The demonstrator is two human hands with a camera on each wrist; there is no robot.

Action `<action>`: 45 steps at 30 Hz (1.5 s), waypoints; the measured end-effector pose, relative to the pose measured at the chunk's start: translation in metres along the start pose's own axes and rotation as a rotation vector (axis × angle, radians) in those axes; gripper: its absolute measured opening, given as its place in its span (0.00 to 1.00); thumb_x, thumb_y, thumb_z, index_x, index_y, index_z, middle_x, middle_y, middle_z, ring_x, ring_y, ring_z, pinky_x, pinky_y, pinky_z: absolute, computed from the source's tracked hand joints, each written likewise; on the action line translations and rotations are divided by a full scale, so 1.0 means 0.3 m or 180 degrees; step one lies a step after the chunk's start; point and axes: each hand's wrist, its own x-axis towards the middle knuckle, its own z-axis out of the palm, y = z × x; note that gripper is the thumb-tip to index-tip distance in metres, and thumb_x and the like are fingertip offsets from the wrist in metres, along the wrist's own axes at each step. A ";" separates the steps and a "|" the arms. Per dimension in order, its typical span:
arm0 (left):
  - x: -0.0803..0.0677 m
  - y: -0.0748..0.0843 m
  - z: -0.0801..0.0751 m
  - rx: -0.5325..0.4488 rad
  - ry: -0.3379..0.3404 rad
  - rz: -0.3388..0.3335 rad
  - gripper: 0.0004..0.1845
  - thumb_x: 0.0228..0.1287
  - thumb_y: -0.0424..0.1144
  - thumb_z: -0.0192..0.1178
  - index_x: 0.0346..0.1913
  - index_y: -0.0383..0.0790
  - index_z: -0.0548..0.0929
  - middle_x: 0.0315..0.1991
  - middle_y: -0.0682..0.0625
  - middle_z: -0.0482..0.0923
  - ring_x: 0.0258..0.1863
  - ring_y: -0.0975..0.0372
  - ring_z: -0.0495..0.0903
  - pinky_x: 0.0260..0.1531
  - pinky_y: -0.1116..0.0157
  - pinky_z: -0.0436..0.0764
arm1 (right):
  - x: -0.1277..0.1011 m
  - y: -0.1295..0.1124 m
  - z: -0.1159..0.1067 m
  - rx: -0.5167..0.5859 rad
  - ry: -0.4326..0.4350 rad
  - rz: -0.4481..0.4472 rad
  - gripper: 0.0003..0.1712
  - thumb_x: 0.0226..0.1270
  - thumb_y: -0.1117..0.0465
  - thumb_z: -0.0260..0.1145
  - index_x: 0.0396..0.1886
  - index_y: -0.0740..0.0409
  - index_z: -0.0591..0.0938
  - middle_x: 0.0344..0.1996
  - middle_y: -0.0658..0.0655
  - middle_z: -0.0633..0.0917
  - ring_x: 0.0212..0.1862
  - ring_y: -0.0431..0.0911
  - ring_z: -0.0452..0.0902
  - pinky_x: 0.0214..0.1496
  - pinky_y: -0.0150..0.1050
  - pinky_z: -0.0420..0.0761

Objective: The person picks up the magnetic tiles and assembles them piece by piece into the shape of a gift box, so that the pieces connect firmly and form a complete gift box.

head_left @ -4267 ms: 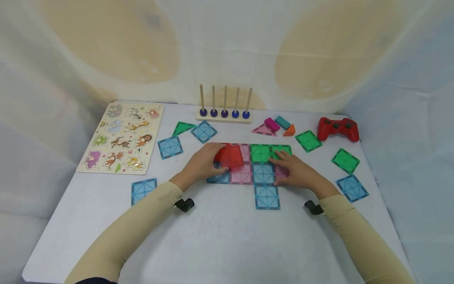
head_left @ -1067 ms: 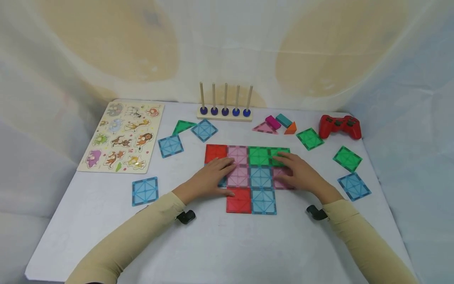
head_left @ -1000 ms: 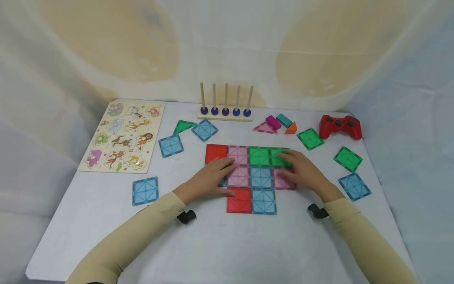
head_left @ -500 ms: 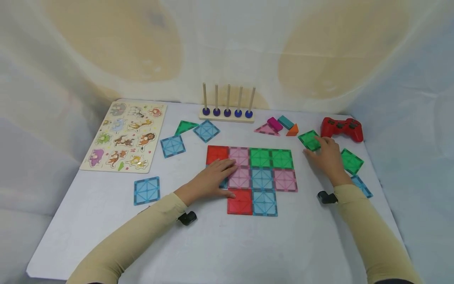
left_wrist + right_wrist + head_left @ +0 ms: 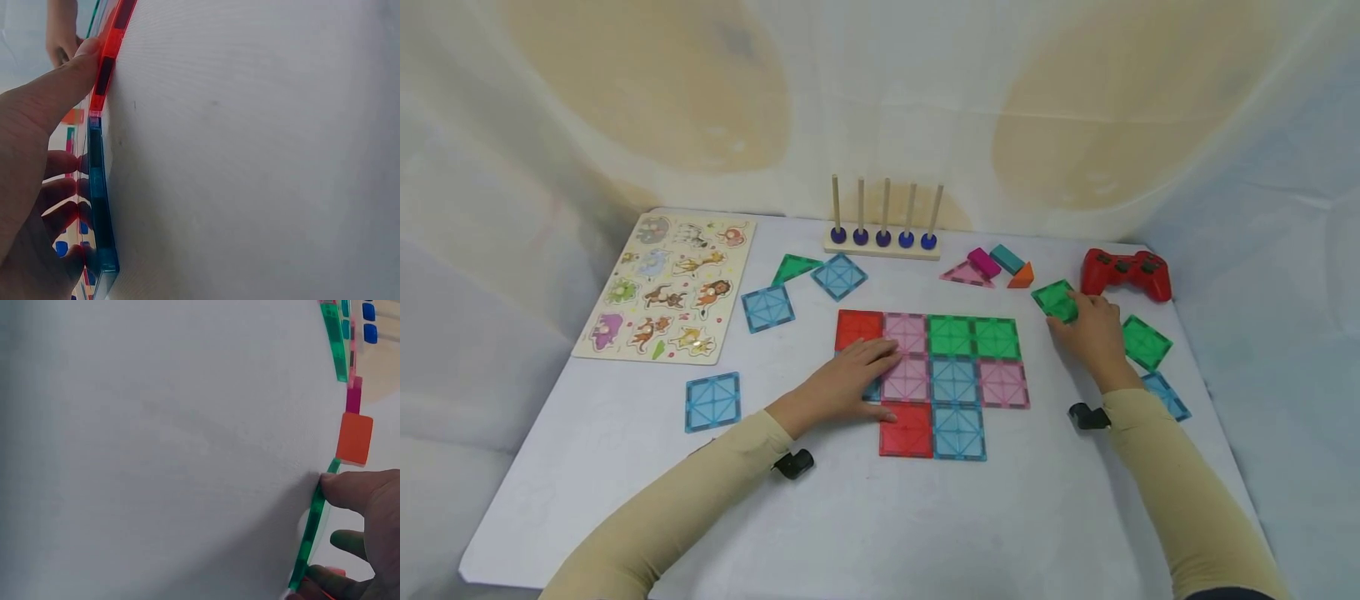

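Note:
Translucent magnetic tiles lie edge to edge mid-table in the head view. Red, pink and two green tiles form the back row. My left hand rests with relaxed, spread fingers over the left of this layout, partly hiding a blue tile. Its thumb touches the front red tile. Off to the right, my right hand grips a loose green square tile. The right wrist view shows the thumb and a fingertip at opposite ends of its edge.
Loose blue tiles lie left. An animal puzzle board, a peg stand, a pink triangle tile with small blocks, and a red game controller line the back. Green and blue tiles lie right.
My left hand has set a red tile into the front row and stays on the layout. The right hand has moved from the layout rightward to the loose green tile and taken hold of it.

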 end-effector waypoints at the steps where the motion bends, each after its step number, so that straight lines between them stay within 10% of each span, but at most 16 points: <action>1: -0.001 0.000 0.001 -0.0002 0.0001 -0.0003 0.54 0.57 0.67 0.68 0.80 0.44 0.60 0.81 0.47 0.53 0.80 0.54 0.49 0.78 0.56 0.48 | -0.006 0.000 -0.001 -0.0011 -0.0016 -0.0017 0.42 0.72 0.51 0.66 0.76 0.66 0.63 0.67 0.78 0.64 0.67 0.73 0.57 0.63 0.71 0.70; 22: -0.009 0.000 0.007 -0.0024 0.0053 0.0044 0.54 0.57 0.66 0.69 0.79 0.42 0.61 0.80 0.45 0.54 0.79 0.52 0.51 0.77 0.54 0.52 | -0.069 0.014 -0.026 0.0006 -0.0177 -0.0195 0.49 0.67 0.43 0.69 0.77 0.66 0.62 0.68 0.77 0.66 0.68 0.72 0.59 0.65 0.72 0.67; 34: -0.034 -0.005 0.006 -0.0047 0.0048 0.0087 0.55 0.55 0.67 0.70 0.79 0.42 0.62 0.80 0.46 0.55 0.79 0.53 0.52 0.77 0.54 0.55 | -0.126 -0.128 -0.065 0.0069 -0.0338 -0.1163 0.44 0.63 0.51 0.76 0.74 0.61 0.69 0.69 0.70 0.69 0.70 0.68 0.60 0.64 0.70 0.70; 45: -0.052 0.004 0.010 -0.0071 0.0058 0.0081 0.54 0.55 0.67 0.70 0.79 0.42 0.63 0.79 0.47 0.55 0.79 0.54 0.52 0.77 0.54 0.55 | -0.021 -0.270 0.014 0.0029 -0.0739 -0.1533 0.44 0.63 0.48 0.75 0.75 0.56 0.69 0.71 0.66 0.70 0.73 0.63 0.60 0.67 0.65 0.71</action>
